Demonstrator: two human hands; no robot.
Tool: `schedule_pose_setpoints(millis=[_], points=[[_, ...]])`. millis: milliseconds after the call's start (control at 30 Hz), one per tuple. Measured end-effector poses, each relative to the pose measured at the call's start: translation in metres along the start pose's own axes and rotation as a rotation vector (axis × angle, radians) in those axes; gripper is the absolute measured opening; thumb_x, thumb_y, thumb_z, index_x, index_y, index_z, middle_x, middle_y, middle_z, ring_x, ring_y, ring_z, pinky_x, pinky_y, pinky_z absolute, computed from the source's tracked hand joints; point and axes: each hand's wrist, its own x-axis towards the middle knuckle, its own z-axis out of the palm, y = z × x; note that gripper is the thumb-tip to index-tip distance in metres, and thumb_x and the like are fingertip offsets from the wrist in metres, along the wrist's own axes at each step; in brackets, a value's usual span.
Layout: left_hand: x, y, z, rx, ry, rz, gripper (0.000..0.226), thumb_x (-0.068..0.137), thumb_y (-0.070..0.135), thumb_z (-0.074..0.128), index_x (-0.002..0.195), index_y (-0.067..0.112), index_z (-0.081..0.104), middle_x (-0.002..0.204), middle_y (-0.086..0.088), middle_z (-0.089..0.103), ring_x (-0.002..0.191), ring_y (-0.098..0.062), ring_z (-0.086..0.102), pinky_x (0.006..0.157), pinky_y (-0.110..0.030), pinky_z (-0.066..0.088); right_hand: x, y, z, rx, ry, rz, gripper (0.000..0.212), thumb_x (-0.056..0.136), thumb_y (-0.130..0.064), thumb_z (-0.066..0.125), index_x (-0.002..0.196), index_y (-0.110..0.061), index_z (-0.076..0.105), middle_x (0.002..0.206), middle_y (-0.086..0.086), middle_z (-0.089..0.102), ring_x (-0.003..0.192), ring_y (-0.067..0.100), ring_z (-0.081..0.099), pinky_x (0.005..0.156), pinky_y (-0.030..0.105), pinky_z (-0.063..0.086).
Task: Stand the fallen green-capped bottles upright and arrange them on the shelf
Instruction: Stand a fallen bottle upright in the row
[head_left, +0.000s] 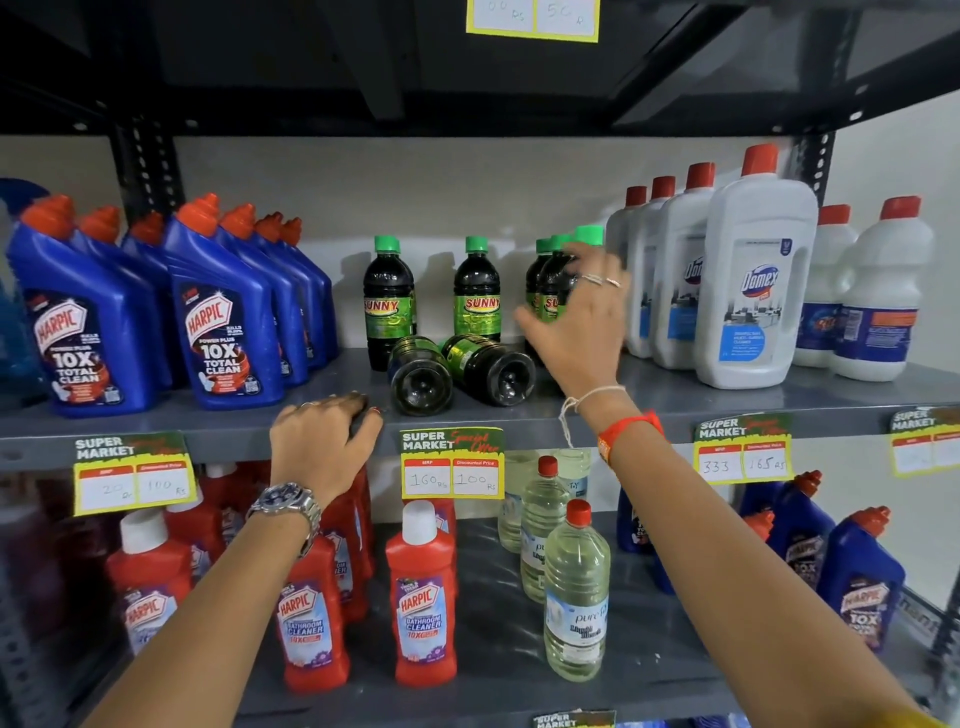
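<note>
Bottles with green caps fill the middle of the frame on the grey shelf (675, 400). We count two standing apart, the left upright bottle (388, 304) and the middle upright bottle (476, 291), plus a tight cluster of upright bottles (550, 280) just to their right. Two lie on their sides in front, bases toward us: the left fallen bottle (420, 375) and the right fallen bottle (491, 368), touching each other. Our right hand (582, 317) reaches to the cluster, its grip spread with fingers fanned over the bottles; we cannot tell whether it clasps one. Our left hand (324, 439) rests on the shelf's front edge at centre left, fingers curled down on the lip, holding nothing. Blue Harpic bottles (218, 312) stand at left, white Domex bottles (753, 280) at right.
</note>
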Motion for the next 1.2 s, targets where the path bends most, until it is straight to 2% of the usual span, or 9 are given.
schedule_pose_setpoints(millis=[100, 200, 367, 633, 800, 900, 967, 1100, 1200], points=[[0.000, -0.002, 0.000, 0.002, -0.007, 0.000, 0.046, 0.080, 0.039, 0.033, 0.073, 0.012, 0.070, 0.059, -0.007, 0.068, 0.049, -0.025, 0.059, 0.056, -0.028, 0.040, 0.012, -0.020, 0.019, -0.048, -0.446, -0.092, 0.062, 0.071, -0.032, 0.072, 0.124, -0.010, 0.048, 0.117, 0.013, 0.056, 0.114, 0.031, 0.048, 0.090, 0.038, 0.048], [0.000, -0.002, 0.000, 0.005, -0.007, 0.006, 0.046, 0.080, 0.038, 0.033, 0.072, 0.012, 0.069, 0.059, -0.007, 0.068, 0.049, -0.025, 0.059, 0.057, -0.029, 0.040, 0.018, -0.028, 0.037, -0.194, -0.871, 0.023, 0.065, 0.074, -0.038, 0.071, 0.125, -0.004, 0.046, 0.124, 0.016, 0.055, 0.115, 0.034, 0.052, 0.093, 0.041, 0.049], [0.001, -0.004, -0.001, 0.023, -0.010, 0.013, 0.043, 0.080, 0.038, 0.035, 0.071, 0.014, 0.069, 0.057, -0.004, 0.067, 0.047, -0.022, 0.058, 0.056, -0.026, 0.039, 0.021, -0.032, 0.057, -0.274, -1.196, 0.167, 0.049, 0.073, -0.039, 0.071, 0.108, -0.008, 0.055, 0.115, 0.011, 0.061, 0.092, 0.026, 0.056, 0.076, 0.031, 0.046], [0.002, -0.006, 0.001, 0.009, -0.034, 0.021, 0.046, 0.080, 0.041, 0.033, 0.075, 0.014, 0.070, 0.061, -0.004, 0.069, 0.052, -0.024, 0.061, 0.060, -0.029, 0.042, 0.018, -0.023, 0.066, -0.209, -1.038, 0.252, 0.055, 0.061, -0.041, 0.078, 0.098, -0.010, 0.050, 0.099, 0.007, 0.057, 0.093, 0.026, 0.056, 0.079, 0.034, 0.051], [0.001, -0.007, 0.001, -0.001, -0.021, 0.039, 0.047, 0.081, 0.041, 0.031, 0.077, 0.014, 0.070, 0.062, -0.003, 0.068, 0.052, -0.023, 0.061, 0.060, -0.029, 0.041, 0.016, -0.021, 0.063, 0.049, -0.671, 0.335, 0.059, 0.061, -0.048, 0.079, 0.097, -0.007, 0.056, 0.100, 0.012, 0.064, 0.094, 0.028, 0.061, 0.078, 0.032, 0.048], [0.002, -0.007, 0.000, -0.005, -0.009, 0.043, 0.046, 0.081, 0.040, 0.032, 0.076, 0.014, 0.070, 0.060, -0.004, 0.068, 0.050, -0.023, 0.060, 0.059, -0.028, 0.040, 0.017, -0.030, 0.057, 0.224, -0.465, 0.389, 0.073, 0.060, -0.039, 0.081, 0.115, -0.003, 0.050, 0.111, 0.012, 0.063, 0.102, 0.029, 0.061, 0.083, 0.031, 0.048], [0.001, -0.006, -0.001, -0.005, -0.005, 0.042, 0.046, 0.081, 0.040, 0.033, 0.075, 0.014, 0.070, 0.059, -0.004, 0.067, 0.049, -0.023, 0.060, 0.058, -0.028, 0.040, 0.018, -0.034, 0.052, 0.323, -0.387, 0.409, 0.080, 0.062, -0.030, 0.082, 0.124, -0.001, 0.042, 0.104, 0.006, 0.062, 0.097, 0.023, 0.059, 0.081, 0.024, 0.045], [0.001, -0.006, 0.000, -0.008, -0.021, 0.033, 0.046, 0.080, 0.040, 0.033, 0.077, 0.013, 0.070, 0.062, -0.004, 0.069, 0.052, -0.024, 0.061, 0.060, -0.029, 0.042, 0.011, -0.033, 0.045, 0.420, -0.362, 0.437, 0.095, 0.066, -0.019, 0.081, 0.138, 0.006, 0.023, 0.094, -0.005, 0.052, 0.095, 0.015, 0.053, 0.076, 0.012, 0.038], [0.001, -0.005, 0.001, 0.000, -0.027, 0.026, 0.047, 0.080, 0.041, 0.033, 0.077, 0.013, 0.071, 0.062, -0.005, 0.069, 0.053, -0.025, 0.062, 0.060, -0.030, 0.044, -0.003, -0.024, 0.044, 0.400, -0.441, 0.458, 0.090, 0.068, -0.015, 0.079, 0.136, 0.005, 0.024, 0.081, -0.015, 0.045, 0.094, 0.016, 0.052, 0.070, 0.009, 0.036]])
